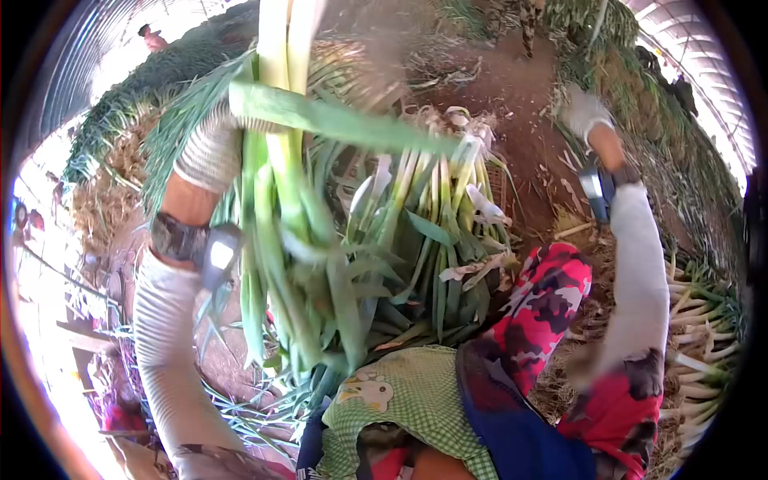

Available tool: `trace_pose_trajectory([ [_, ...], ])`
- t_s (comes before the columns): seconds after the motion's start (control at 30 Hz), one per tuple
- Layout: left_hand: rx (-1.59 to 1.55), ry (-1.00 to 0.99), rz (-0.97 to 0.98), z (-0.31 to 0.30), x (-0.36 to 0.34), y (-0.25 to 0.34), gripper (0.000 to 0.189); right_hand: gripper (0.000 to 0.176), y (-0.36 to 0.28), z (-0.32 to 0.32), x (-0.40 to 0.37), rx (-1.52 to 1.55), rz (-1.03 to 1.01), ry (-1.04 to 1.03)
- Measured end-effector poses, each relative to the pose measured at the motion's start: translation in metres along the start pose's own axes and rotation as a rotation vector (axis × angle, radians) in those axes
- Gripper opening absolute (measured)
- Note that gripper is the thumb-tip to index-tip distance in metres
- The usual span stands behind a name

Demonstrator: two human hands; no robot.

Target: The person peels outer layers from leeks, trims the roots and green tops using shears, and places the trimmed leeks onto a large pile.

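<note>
My left hand (234, 120), in a striped glove, is wrapped round a bunch of green onions (280, 172). Their pale stalks point up past the top edge and the green leaves hang down; a broad leaf crosses over the fingers. My right hand (582, 110), in a whitish glove, is stretched out at the upper right, near the leaves and the ground; its fingers are blurred. More green onions (432, 180) with pale root ends up lie in front of my lap, to the right of the held bunch.
Piled onions (128, 136) line the left, with a person (152, 38) behind them. A leafy heap (680, 152) rises on the right. Rows of onions (704, 360) lie at lower right. Brown soil (512, 88) shows ahead, with someone's legs (529, 24) beyond.
</note>
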State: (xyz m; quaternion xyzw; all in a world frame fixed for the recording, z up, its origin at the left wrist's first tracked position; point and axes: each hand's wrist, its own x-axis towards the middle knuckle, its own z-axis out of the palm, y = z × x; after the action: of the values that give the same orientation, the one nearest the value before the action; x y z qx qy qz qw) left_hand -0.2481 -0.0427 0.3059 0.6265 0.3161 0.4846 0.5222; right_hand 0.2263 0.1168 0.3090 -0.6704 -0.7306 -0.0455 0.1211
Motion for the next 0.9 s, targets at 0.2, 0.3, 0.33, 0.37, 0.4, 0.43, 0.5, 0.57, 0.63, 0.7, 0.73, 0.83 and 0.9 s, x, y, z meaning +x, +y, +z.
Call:
trace_pose_trajectory([
  [0.2, 0.756, 0.316, -0.075, 0.011, 0.064, 0.027, 0.025, 0.047, -0.102, 0.004, -0.105, 0.529, -0.607, -0.061],
  [0.3, 0.818, 0.476, -0.113, 0.058, 0.078, 0.046, 0.02, 0.042, -0.166, 0.001, -0.156, 0.572, -0.877, 0.064],
  [0.33, 0.712, 0.528, -0.159, 0.068, 0.075, 0.052, 0.019, 0.041, -0.184, 0.005, -0.168, 0.539, -0.916, 0.171],
  [0.37, 0.604, 0.584, -0.199, 0.079, 0.072, 0.058, 0.018, 0.041, -0.193, 0.009, -0.171, 0.505, -0.892, 0.239],
  [0.4, 0.561, 0.595, -0.196, 0.079, 0.072, 0.062, 0.018, 0.04, -0.202, 0.013, -0.174, 0.47, -0.864, 0.305],
  [0.43, 0.54, 0.594, -0.169, 0.079, 0.072, 0.064, 0.018, 0.039, -0.208, 0.012, -0.176, 0.42, -0.811, 0.288],
  [0.5, 0.523, 0.579, -0.103, 0.074, 0.07, 0.068, 0.019, 0.036, -0.21, 0.012, -0.178, 0.397, -0.783, 0.109],
  [0.57, 0.508, 0.564, -0.03, 0.067, 0.069, 0.076, 0.02, 0.031, -0.201, 0.02, -0.18, 0.442, -0.812, -0.216],
  [0.63, 0.494, 0.544, 0.047, 0.059, 0.065, 0.085, 0.021, 0.034, -0.171, 0.062, -0.2, 0.251, -1.285, -0.217],
  [0.7, 0.493, 0.529, 0.143, 0.049, 0.06, 0.1, 0.022, 0.034, -0.13, 0.082, -0.202, -0.038, -1.327, -0.658],
  [0.73, 0.488, 0.518, 0.214, 0.041, 0.055, 0.108, 0.022, 0.035, -0.105, 0.083, -0.188, -0.211, -1.223, -0.573],
  [0.83, 0.528, 0.448, 0.413, 0.007, 0.048, 0.125, 0.024, 0.068, -0.084, 0.07, -0.154, -0.208, -0.726, 0.024],
  [0.9, 0.424, 0.366, 0.311, 0.022, 0.035, 0.106, 0.026, 0.07, -0.096, 0.02, -0.151, 0.229, -0.951, 0.293],
])
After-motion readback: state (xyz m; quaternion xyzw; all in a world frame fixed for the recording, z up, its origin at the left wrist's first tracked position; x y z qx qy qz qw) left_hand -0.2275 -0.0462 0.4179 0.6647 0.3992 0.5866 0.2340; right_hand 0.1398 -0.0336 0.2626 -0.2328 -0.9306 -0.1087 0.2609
